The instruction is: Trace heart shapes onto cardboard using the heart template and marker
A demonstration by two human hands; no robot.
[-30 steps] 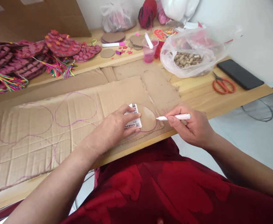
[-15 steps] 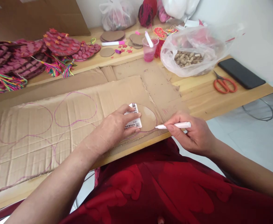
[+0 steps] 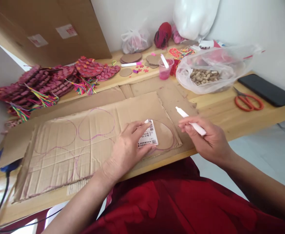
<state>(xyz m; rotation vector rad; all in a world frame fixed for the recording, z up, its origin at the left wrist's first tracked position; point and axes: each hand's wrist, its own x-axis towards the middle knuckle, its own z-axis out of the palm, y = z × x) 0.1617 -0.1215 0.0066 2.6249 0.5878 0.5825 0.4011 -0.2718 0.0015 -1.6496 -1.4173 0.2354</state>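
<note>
- Left hand [image 3: 134, 143] open, spread over labelled oval [image 3: 164, 134], on cardboard sheet [image 3: 139, 105], right end.
- Right hand [image 3: 185, 125] grips pen [image 3: 182, 112], tip apart from oval.
- Oval could slip if left-hand pressure drops, probably skewing a line.
- Pens: three, counting second pen [image 3: 164, 61] in cup [image 3: 164, 74], third pen [image 3: 130, 64] on counter [image 3: 215, 105]. Cup, phone [image 3: 266, 89], scissors [image 3: 242, 95]: one each.

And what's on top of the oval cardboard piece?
A white printed label lies on the oval cardboard piece, with the left hand resting over part of both. The hand covers the piece's left part; the surface beneath the label can't be seen.
</note>
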